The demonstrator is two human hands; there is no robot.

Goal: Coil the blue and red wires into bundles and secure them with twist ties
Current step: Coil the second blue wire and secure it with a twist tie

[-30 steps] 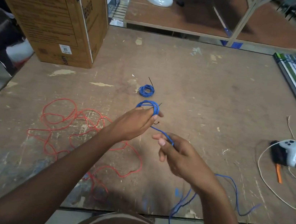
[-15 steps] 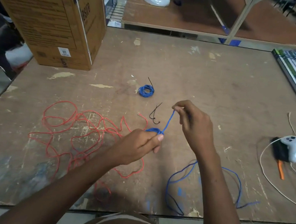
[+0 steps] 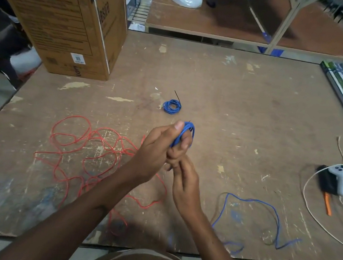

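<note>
So, the left hand [image 3: 159,148] is curled round a small blue coil [image 3: 184,134], thumb and fingers gripping it above the worn table [image 3: 256,110]. The right hand [image 3: 183,181] sits just below, fingers bent, probably pinching the blue wire [image 3: 248,218], though that part is blurred. Its loose tail trails by the near edge. Left lies the tangled red wire [image 3: 89,151]; beyond, a finished blue bundle [image 3: 171,106].
</note>
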